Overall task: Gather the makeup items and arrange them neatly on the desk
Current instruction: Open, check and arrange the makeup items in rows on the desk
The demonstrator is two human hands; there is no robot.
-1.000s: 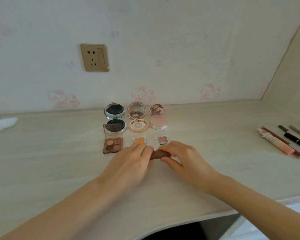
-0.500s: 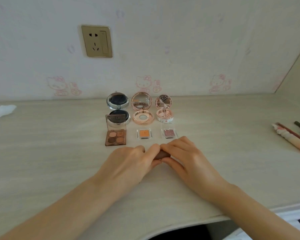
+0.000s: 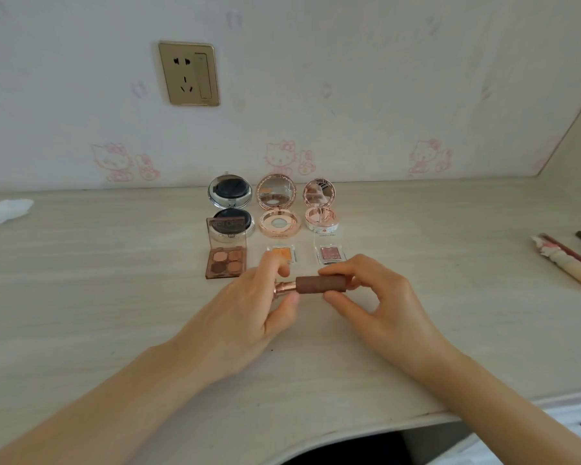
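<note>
Here the desk [image 3: 81, 297] is taken as the landmark: at its middle, toward the wall, a grid of opened compacts [image 3: 277, 209] and eyeshadow pans [image 3: 227, 261] is laid out, and loose pencils [image 3: 564, 260] are left at its right edge. Just nearer than the grid, a lipstick [image 3: 316, 285] is held level above the desk. Its brown cap is pinched by the right hand [image 3: 376, 297], its rose-gold base by the left hand [image 3: 259, 300]. It is judged light, rigid and smooth, likely to roll; it is best gripped mid-barrel.
</note>
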